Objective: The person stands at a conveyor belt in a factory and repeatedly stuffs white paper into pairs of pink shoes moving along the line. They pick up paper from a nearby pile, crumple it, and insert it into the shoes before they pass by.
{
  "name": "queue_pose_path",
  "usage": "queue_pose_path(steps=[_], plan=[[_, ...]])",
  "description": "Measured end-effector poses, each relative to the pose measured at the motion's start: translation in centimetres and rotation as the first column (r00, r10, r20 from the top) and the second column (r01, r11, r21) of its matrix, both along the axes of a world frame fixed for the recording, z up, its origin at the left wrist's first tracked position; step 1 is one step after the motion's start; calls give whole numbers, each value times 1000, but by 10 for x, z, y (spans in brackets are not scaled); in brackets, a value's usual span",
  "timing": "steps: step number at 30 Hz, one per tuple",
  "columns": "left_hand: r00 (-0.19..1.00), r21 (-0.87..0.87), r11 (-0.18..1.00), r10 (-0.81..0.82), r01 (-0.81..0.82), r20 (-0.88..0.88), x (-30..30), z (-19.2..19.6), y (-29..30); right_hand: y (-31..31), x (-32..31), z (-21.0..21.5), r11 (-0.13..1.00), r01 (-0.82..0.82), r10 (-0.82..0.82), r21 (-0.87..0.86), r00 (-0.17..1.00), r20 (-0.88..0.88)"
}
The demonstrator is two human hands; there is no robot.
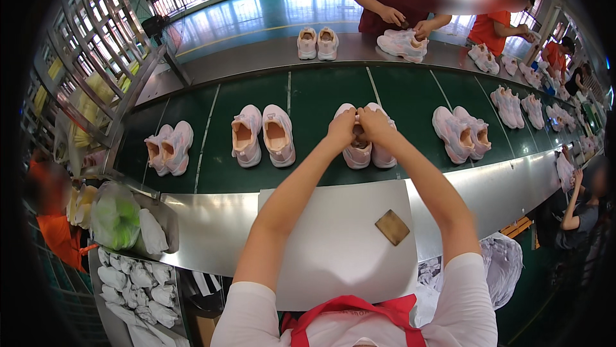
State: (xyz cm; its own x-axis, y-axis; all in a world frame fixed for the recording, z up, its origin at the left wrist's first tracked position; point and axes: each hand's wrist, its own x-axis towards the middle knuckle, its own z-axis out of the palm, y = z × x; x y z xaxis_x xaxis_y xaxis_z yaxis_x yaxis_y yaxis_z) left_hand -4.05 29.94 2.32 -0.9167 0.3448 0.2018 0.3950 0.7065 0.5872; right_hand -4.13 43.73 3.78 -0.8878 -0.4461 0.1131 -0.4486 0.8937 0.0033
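Note:
A pair of pale pink and white sneakers stands on the green conveyor belt in front of me. My left hand and my right hand meet over the left sneaker of this pair. Both hands are closed at its opening, near the tongue and laces, and their fingers partly hide it. Something brownish shows inside the opening; I cannot make out what it is. Beside it, the right sneaker is partly covered by my right hand and forearm.
Other sneaker pairs ride the belt to the left and right. A brown square pad lies on a white board before me. Across the belt, a person handles a sneaker. Wrapped paper bundles fill a bin at lower left.

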Motion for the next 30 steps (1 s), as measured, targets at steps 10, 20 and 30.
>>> queue_pose_path(steps=[10, 20, 30], plan=[[940, 162, 961, 257, -225, -222, -9, -29, 25, -5, -14, -48, 985, 150, -168, -85, 951, -262], [978, 380, 917, -47, 124, -206, 133, 32, -43, 27, 214, 60, 846, 150, -192, -512, 981, -31], [825, 50, 859, -471, 509, -312, 255, 6, -29, 16, 292, 19, 770, 333, -305, -544, 941, 145]])
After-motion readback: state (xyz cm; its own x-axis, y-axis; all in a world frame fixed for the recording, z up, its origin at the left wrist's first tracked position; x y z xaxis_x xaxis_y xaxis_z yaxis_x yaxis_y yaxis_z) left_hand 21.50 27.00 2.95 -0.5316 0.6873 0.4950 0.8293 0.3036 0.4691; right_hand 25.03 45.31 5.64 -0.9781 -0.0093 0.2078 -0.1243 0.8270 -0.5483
